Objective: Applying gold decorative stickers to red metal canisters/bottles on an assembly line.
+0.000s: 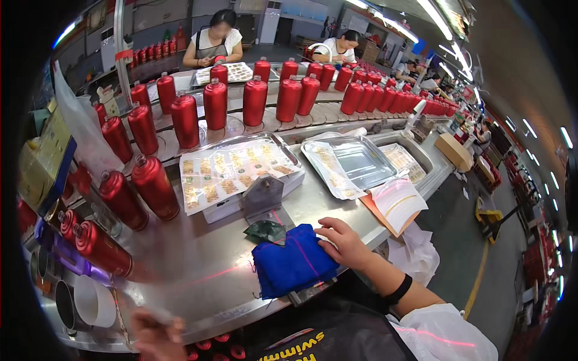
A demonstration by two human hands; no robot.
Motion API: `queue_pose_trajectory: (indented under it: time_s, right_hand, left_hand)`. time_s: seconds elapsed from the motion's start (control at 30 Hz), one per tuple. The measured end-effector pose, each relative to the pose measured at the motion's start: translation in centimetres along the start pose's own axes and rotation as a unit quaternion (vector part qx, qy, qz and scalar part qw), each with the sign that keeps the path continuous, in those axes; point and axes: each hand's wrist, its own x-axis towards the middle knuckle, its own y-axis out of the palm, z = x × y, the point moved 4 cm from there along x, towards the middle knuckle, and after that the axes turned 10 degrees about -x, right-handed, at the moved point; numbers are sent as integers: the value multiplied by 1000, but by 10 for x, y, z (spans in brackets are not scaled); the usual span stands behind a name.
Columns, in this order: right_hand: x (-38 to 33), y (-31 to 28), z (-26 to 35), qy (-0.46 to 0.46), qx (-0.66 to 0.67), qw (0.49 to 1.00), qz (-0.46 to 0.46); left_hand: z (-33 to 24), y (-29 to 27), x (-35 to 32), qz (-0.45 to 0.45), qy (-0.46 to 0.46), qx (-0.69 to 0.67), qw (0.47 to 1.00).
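Left hand [158, 332] blurred, right hand [344, 242] loosely curled, right forearm [388, 280] slanted

Left head-worn fisheye, close above steel bench [208, 295], facing down and forward across it.

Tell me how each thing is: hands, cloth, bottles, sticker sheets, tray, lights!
Blue cloth: rumpled
Right hand: open, touching the blue cloth
Left hand: blurred, can't tell if open
Red bottles in the long rows: standing
Big sticker sheet: spread out
Metal tray: partly covered by a smaller sticker sheet
Ceiling lights: on
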Motion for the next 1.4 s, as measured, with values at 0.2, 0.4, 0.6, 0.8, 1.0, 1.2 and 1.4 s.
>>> queue_pose_trajectory:
  time_s: [0.2, 0.4, 0.6, 0.8, 1.0, 1.2, 1.4]
  right_hand:
    - [-27, 17, -12, 55, 37, 997, -46]
    - [-29, 20, -21, 48, 98, 993, -39]
    - [-30, 10, -28, 42, 174, 982, -66]
    - [-47, 3, -57, -65, 132, 984, -98]
    - [-54, -20, -75, -21, 185, 975, -120]
    - [-51, -17, -92, -17, 252, 960, -123]
    - [-49, -12, -96, -24, 331, 941, -73]
  left_hand:
    - [52, 81, 0, 79, -118, -53, 989]
    - [107, 69, -12, 43, -5, 130, 991]
    - [149, 45, -37, -42, 82, 370, 925]
    - [162, 28, -38, -136, 101, 428, 888]
    - [164, 43, -33, -154, 79, 546, 820]
    - [169, 27, -29, -198, 13, 577, 792]
    - [169, 31, -26, -197, 52, 628, 751]
